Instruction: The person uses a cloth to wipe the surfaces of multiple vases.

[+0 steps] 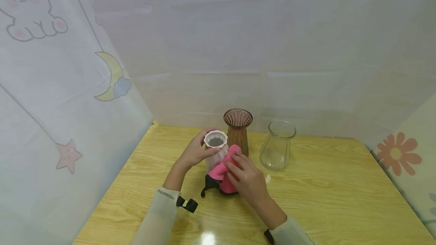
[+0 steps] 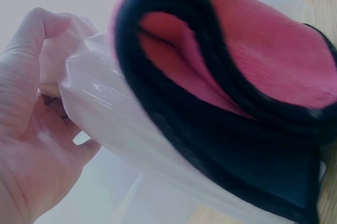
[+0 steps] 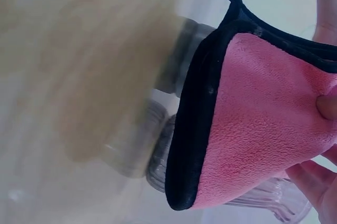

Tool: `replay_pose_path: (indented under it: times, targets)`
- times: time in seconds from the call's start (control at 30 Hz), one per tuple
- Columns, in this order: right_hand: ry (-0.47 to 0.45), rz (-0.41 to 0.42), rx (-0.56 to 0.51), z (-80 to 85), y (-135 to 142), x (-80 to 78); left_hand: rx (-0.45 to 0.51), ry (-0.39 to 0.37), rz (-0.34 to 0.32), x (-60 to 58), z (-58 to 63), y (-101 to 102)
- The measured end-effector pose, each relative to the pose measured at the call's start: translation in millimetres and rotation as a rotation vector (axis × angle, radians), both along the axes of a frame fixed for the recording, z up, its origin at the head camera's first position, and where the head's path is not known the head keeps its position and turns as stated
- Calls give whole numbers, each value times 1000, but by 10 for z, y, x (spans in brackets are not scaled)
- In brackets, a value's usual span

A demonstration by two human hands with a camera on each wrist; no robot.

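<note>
My left hand (image 1: 195, 153) grips a white fluted vase (image 1: 212, 160) near its scalloped rim, thumb on the near side. In the left wrist view the vase (image 2: 105, 95) looks glossy, and the fingers curl around its upper part. My right hand (image 1: 250, 180) pinches a pink cloth (image 1: 229, 185) with black edging and holds it against the vase's right side. The cloth (image 3: 263, 124) hangs in a fold in the right wrist view, a black loop at its corner. It hides much of the vase's lower body.
Just behind the cloth stands a brownish ribbed glass vase (image 1: 238, 133) with a flared rim. A clear glass vase (image 1: 275, 155) is to its right. All are on a wood-grain table (image 1: 334, 184), with pale printed sheets (image 1: 218, 48) behind and at the sides.
</note>
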State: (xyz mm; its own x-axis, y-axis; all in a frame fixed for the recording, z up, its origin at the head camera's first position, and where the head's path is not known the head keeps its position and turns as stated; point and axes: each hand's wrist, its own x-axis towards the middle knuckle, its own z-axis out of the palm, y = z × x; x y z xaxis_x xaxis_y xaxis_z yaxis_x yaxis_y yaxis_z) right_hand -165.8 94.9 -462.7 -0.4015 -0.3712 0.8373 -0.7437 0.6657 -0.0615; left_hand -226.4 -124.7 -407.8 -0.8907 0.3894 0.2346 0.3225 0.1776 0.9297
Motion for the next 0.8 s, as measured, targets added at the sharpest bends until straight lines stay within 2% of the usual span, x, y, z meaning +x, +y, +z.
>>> replay_pose_path:
  times: [0.17,0.4,0.6,0.7,0.8]
  targets:
    - [-33,-5,22,-100,3,19,26,-6,-42,-41,-20,-24]
    - [-86,-7,42,-153,-3,41,81,-27,-139,-116,-54,-75]
    - [-33,22,14,-127,16,57,137,-23,-190,-129,-90,-81]
    - [25,47,-25,-68,32,62,153,-9,-154,-86,-95,-41]
    - [89,62,-57,17,38,50,122,18,-55,-14,-87,14]
